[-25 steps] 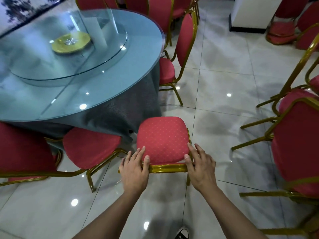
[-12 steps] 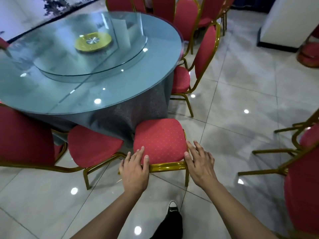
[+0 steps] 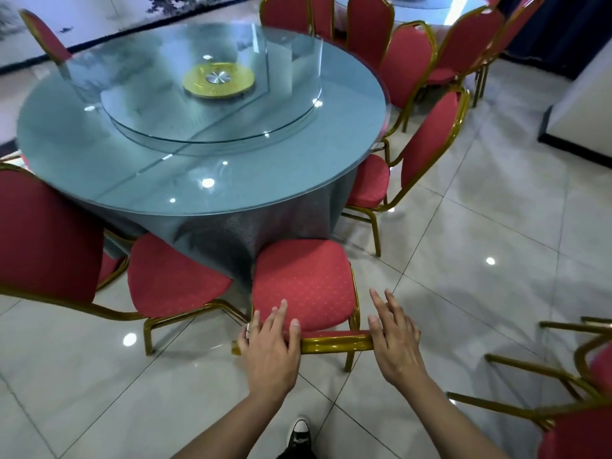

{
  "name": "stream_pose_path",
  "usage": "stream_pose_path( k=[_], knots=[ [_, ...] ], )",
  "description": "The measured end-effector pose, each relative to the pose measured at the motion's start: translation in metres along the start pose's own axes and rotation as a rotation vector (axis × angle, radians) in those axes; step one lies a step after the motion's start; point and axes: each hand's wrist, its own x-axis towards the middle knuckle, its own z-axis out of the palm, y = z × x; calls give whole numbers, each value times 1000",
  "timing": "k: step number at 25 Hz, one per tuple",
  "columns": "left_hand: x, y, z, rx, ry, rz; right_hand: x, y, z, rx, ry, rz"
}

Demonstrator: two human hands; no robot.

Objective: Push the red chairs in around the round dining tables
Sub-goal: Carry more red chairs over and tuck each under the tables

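A red chair (image 3: 303, 283) with a gold frame stands before me, its seat front touching the grey cloth of the round glass-topped table (image 3: 205, 193). I look down over its gold top rail. My left hand (image 3: 270, 346) lies over the left end of that rail, fingers straight and reaching onto the seat. My right hand (image 3: 395, 339) rests on the rail's right end with fingers spread and straight. A glass turntable (image 3: 212, 120) with a gold hub sits in the table's middle.
Red chairs ring the table: one at near left (image 3: 175, 279), one at far left (image 3: 43, 236), one at right (image 3: 427, 150), several behind. More gold-framed chairs (image 3: 583, 385) stand at lower right. A white pillar base (image 3: 583, 111) is at right. My shoe (image 3: 299, 432) is on the tiled floor.
The chair has slid toward the table until its seat meets the cloth. My view has risen, showing the whole table. My right hand has loosened and spread at the rail's end.
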Motion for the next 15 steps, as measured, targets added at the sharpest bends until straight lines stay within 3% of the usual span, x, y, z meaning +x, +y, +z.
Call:
stream_pose_path(
  k=[15],
  knots=[
    [21, 93, 49, -15, 125, -250, 113, 59, -50, -75, -149, -222]
  ],
)
